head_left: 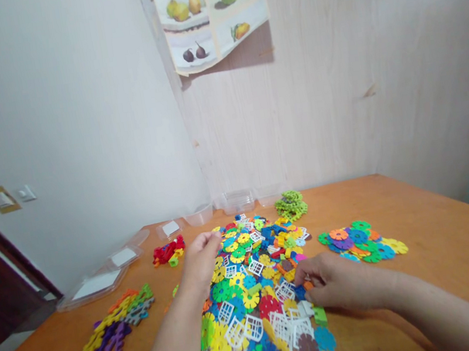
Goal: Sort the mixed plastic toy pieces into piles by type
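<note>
**Two hands in a heap of plastic building pieces**

From my remote seat I see the orange-brown table [447,225] filling the lower half of the view, set against a pale wall.

The biggest thing on it is the central heap of pieces [255,279], spread from mid-table towards me. It is a loose jumble of flat notched discs in yellow, blue, green, red and purple, mixed with white lattice squares; too many to count.

Four smaller groups lie around it. At far left is one flat assembly [108,332] of yellow, purple, orange and green pieces joined together. To the right, well apart from the heap, lies a cluster of flower discs [363,241] in green, blue, orange and yellow. Behind the heap sits a green stack [291,204], and to the left a small red clump [169,251].

Along the wall I count about three clear tubs [234,201], with roughly three clear lids [100,280] at the left edge.

My left hand [201,261] rests on the heap's left side, fingers curled loosely; I cannot tell whether it grips anything. My right hand [339,286] lies at the heap's right edge, fingertips pinched on a small blue piece [300,292] with an orange bit just beside it.
</note>
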{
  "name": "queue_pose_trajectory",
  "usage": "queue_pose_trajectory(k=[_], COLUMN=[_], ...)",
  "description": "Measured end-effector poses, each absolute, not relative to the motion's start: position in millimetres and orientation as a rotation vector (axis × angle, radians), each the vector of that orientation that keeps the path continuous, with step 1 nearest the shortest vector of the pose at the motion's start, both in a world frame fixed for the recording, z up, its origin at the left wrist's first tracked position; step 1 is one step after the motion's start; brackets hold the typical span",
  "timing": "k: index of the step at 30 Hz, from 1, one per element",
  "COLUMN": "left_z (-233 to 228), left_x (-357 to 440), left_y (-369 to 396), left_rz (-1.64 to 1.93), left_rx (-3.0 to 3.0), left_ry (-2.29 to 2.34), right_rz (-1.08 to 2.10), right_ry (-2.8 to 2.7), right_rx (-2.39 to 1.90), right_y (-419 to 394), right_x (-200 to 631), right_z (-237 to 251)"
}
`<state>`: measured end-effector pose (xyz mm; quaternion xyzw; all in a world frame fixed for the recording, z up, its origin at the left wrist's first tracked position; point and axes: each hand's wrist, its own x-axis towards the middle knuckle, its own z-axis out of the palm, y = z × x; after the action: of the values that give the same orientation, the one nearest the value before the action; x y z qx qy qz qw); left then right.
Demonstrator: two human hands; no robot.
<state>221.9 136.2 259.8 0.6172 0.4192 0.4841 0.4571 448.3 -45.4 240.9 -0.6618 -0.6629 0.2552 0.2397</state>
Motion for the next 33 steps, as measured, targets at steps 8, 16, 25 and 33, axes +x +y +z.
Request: queue_pose_trajectory(k=[8, 16, 25, 33], left_z=[268, 266, 263, 248], left_x=[242, 252, 232, 172], left_y=[85, 57, 111, 195], left_rz=[0.662, 0.465, 0.904, 1.32], left_rx=[1.912, 2.191, 1.81, 0.848], left_ry=[0.608, 0.453, 0.815, 1.16], right_rz=[0.898, 1.123, 1.043, 0.904], right_ry=[-1.549, -1.296, -1.094, -1.035], right_rx=[-1.593, -1.418, -1.451, -1.508], right_y=[-33, -33, -34, -27], right_x=[448, 435, 430, 445], right_z=[231, 230, 239, 233])
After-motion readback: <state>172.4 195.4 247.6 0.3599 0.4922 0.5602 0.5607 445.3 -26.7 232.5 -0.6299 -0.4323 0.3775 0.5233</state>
